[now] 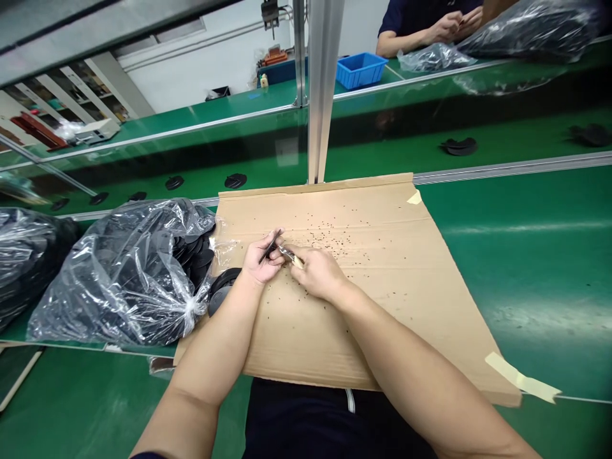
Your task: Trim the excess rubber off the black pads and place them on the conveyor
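My left hand (pixel 261 260) is closed round the edge of a thin, flat black disc (pixel 269 247), held tilted above the cardboard sheet (pixel 306 344). Beside it, my right hand (pixel 318 271) grips a small hand tool with a metal head and pale handle, which looks like nippers (pixel 292 257). The tool's tip is at the disc; whether they touch I cannot tell. Tiny black scraps (pixel 335 241) lie scattered over the cardboard beyond my hands. Left of my left forearm, several black discs (pixel 220 296) rest partly on the cardboard.
A clear plastic bag (pixel 119 274) full of black discs stands at the left, spilling some. Another bag (pixel 29 261) is further left. Tape (pixel 523 377) holds the cardboard's corner. Behind the metal post (pixel 322 89) are a belt with black pieces, a blue bin (pixel 361 70) and a co-worker's hands (pixel 452 27).
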A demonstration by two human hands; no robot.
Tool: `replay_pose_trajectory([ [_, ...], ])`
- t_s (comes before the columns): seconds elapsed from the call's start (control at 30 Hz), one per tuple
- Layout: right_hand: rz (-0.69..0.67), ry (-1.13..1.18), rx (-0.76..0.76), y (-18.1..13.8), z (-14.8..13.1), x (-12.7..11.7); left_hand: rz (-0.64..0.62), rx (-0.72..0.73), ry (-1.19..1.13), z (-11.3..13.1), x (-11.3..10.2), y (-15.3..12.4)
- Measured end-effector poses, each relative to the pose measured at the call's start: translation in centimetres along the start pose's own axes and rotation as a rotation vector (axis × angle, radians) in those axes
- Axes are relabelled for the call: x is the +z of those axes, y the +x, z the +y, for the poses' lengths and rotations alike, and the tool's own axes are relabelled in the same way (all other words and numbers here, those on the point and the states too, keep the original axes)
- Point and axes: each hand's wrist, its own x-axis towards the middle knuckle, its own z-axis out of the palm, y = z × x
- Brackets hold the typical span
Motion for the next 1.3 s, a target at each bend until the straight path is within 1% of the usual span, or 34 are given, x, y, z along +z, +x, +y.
replay_pose_trajectory([
  [0.07, 0.026, 0.075, 0.007, 0.0, 0.3, 0.1, -0.005, -0.003, -0.004, 0.0, -0.1, 0.0],
  [0.13, 0.045, 0.069, 0.007, 0.0, 0.4, 0.1, -0.005, -0.002, -0.004, 0.1, -0.1, -0.1],
  [0.37, 0.095, -0.138, -0.034, -0.3, -0.2, 0.1, 0.023, -0.026, -0.017, 0.2, 0.5, -0.2],
  [0.47, 0.079, -0.182, -0.036, -0.4, -0.4, 0.0, 0.010, -0.046, -0.020, 0.1, 0.6, -0.2],
  [0.57, 0.054, -0.208, -0.034, -0.4, -0.4, -0.1, 0.027, -0.049, -0.009, 0.1, 0.7, -0.2],
  [0.77, -0.017, -0.289, -0.018, -0.5, -0.4, -0.7, 0.127, 0.003, 0.115, 0.0, 0.7, 0.1],
  [0.87, -0.059, -0.288, -0.006, -0.5, -0.4, -1.0, 0.099, -0.017, 0.111, -0.1, 0.4, 0.3],
  [0.93, -0.071, -0.225, 0.004, -0.5, -0.3, -0.9, 0.061, -0.044, 0.064, -0.1, 0.2, 0.3],
  [1.0, -0.063, -0.077, 0.021, -0.3, -0.2, -0.7, 0.023, -0.059, 0.005, 0.0, 0.0, 0.3],
  [1.07, -0.049, 0.190, 0.071, -0.2, -0.1, -0.5, -0.006, -0.060, -0.046, 0.1, -0.2, 0.3],
  [1.13, -0.057, 0.584, 0.185, 0.0, 0.0, -0.4, -0.039, -0.055, -0.092, 0.2, -0.4, 0.2],
  [1.17, -0.082, 0.809, 0.259, 0.1, 0.1, -0.5, -0.059, -0.052, -0.113, 0.3, -0.5, 0.1],
  [1.23, -0.157, 1.237, 0.397, 0.3, 0.3, -0.7, -0.102, -0.040, -0.149, 0.3, -0.6, -0.1],
  [1.3, -0.243, 1.540, 0.481, 0.4, 0.6, -1.1, -0.139, -0.018, -0.171, 0.3, -0.7, -0.2],
])
